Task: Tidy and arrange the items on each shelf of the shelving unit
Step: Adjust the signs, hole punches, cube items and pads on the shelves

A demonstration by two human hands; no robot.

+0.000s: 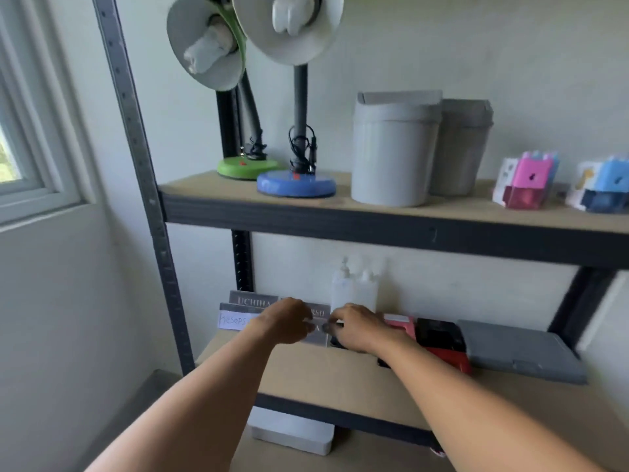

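Both my hands reach onto the middle shelf (326, 373) of the shelving unit. My left hand (289, 321) and my right hand (357, 327) meet over a small clear acrylic name plate (318, 330), and each pinches one end of it. More grey name plates (253, 301) stand behind at the left, one with a white handwritten label (233, 320). Right of my right hand lie a pink case (401, 323), a black and red case (442, 342) and a flat grey box (520, 349). Two clear bottles (354, 287) stand at the back wall.
The upper shelf (374, 219) carries a green-based lamp (243, 166), a blue-based lamp (296, 185), two grey bins (394, 151), and pink (526, 183) and blue (606, 189) boxed items. A white block (292, 434) lies on the shelf below. A window (20, 137) is at left.
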